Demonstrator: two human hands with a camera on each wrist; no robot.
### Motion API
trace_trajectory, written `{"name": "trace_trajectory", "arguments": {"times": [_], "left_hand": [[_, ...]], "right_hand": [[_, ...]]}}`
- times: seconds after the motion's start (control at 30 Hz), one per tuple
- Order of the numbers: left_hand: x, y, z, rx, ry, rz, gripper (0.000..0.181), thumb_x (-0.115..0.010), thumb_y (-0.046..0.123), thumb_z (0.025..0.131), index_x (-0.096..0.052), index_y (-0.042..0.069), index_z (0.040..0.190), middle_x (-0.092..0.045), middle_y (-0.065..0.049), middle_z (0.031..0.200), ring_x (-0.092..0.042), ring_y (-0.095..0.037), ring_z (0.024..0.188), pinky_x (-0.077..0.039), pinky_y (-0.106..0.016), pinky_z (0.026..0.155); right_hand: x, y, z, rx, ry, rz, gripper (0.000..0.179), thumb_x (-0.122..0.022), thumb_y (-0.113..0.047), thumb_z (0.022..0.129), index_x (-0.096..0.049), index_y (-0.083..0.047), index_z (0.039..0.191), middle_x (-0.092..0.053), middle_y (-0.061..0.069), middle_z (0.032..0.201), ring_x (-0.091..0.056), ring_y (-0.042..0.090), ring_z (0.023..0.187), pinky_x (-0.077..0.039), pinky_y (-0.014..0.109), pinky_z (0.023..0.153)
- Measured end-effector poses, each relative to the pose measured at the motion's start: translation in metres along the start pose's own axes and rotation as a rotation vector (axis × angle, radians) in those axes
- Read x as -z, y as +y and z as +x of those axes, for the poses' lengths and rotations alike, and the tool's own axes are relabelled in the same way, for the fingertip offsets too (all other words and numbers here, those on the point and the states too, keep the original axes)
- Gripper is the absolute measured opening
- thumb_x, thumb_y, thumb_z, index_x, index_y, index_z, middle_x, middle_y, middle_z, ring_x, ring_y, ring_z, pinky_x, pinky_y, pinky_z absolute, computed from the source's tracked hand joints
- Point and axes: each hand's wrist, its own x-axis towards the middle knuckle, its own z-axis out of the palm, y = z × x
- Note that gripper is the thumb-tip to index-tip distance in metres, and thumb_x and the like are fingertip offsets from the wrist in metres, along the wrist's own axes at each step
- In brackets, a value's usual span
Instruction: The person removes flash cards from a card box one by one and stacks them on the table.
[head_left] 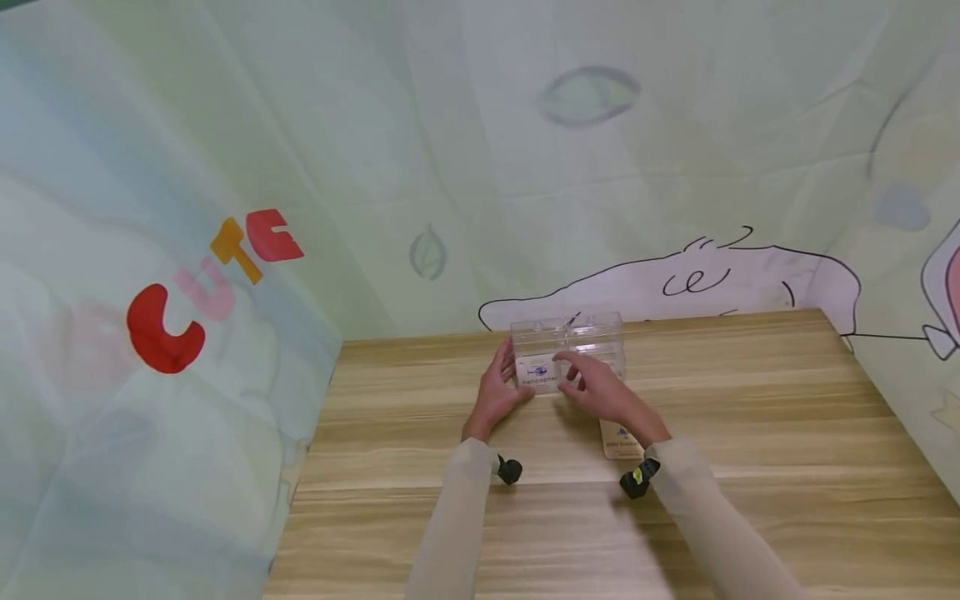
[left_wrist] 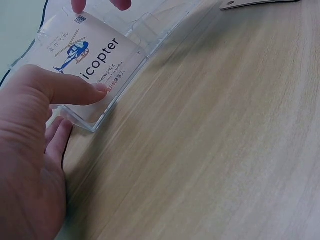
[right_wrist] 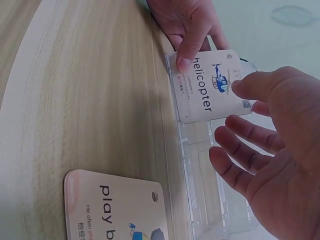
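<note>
A white card [head_left: 537, 372] printed "helicopter" with a blue helicopter stands in the left part of a clear plastic holder [head_left: 592, 329]. At the holder's left end my left hand [head_left: 497, 397] grips it, its thumb lying across the card's lower left corner and its other fingers behind the side. My right hand [head_left: 600, 392] is at the card's upper right, thumb touching the card's face near the top edge; the other fingers are loosely bent and spread in the right wrist view. Near my right wrist lies a second card [right_wrist: 117, 207], reading "play b…", partly covered by the forearm in the head view.
The holder stands at the back of a wood-grain table [head_left: 750, 417]. Right behind it rises a printed fabric backdrop [head_left: 412, 167], with another wall of it at the left bearing the letters "CUTE". Both sleeved wrists wear black cameras [head_left: 509, 471].
</note>
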Motion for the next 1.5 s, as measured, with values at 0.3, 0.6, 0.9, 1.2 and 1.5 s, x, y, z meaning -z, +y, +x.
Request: {"name": "trace_trajectory", "arguments": {"times": [0.3, 0.6, 0.9, 1.2, 1.5], "left_hand": [[-0.001, -0.004, 0.004, -0.034, 0.005, 0.001, 0.108, -0.082, -0.011, 0.075, -0.025, 0.01, 0.165, -0.037, -0.018, 0.163, -0.046, -0.035, 0.143, -0.041, -0.04, 0.118], [-0.002, 0.003, 0.003, -0.042, 0.004, -0.002, 0.106, -0.08, -0.014, 0.076, -0.024, 0.006, 0.164, -0.034, -0.023, 0.164, -0.045, -0.044, 0.142, -0.04, -0.05, 0.118], [0.005, 0.039, -0.011, -0.057, -0.045, -0.004, 0.1, -0.079, -0.013, 0.078, -0.024, -0.004, 0.161, -0.033, -0.029, 0.162, -0.043, -0.047, 0.142, -0.04, -0.053, 0.118], [-0.004, -0.002, 0.004, -0.027, 0.002, 0.02, 0.107, -0.084, -0.007, 0.077, -0.024, 0.009, 0.165, -0.038, -0.019, 0.163, -0.044, -0.034, 0.145, -0.04, -0.042, 0.119], [-0.003, -0.005, 0.003, -0.042, 0.014, 0.015, 0.104, -0.084, -0.005, 0.078, -0.027, 0.01, 0.164, -0.037, -0.018, 0.164, -0.045, -0.038, 0.143, -0.041, -0.046, 0.118]], "right_hand": [[0.001, 0.001, -0.002, -0.013, -0.003, 0.002, 0.051, -0.066, -0.015, 0.101, -0.05, -0.005, 0.148, -0.066, 0.011, 0.106, -0.063, 0.018, 0.083, -0.059, 0.033, 0.07], [-0.001, 0.0, -0.005, 0.002, 0.065, -0.002, 0.043, -0.068, -0.015, 0.1, -0.056, -0.004, 0.139, -0.061, 0.018, 0.122, -0.061, 0.018, 0.085, -0.057, 0.031, 0.07], [-0.004, 0.001, -0.004, -0.002, 0.101, 0.091, 0.032, -0.069, -0.013, 0.1, -0.059, -0.006, 0.129, -0.064, 0.015, 0.129, -0.068, 0.023, 0.096, -0.062, 0.037, 0.081], [-0.008, 0.002, -0.002, 0.017, 0.085, 0.092, 0.026, -0.068, -0.015, 0.101, -0.066, -0.007, 0.125, -0.064, 0.012, 0.127, -0.067, 0.024, 0.1, -0.062, 0.038, 0.084], [-0.008, -0.001, 0.001, 0.057, 0.117, 0.052, 0.026, -0.068, -0.015, 0.101, -0.068, -0.007, 0.125, -0.067, 0.01, 0.123, -0.065, 0.022, 0.097, -0.06, 0.036, 0.079]]}}
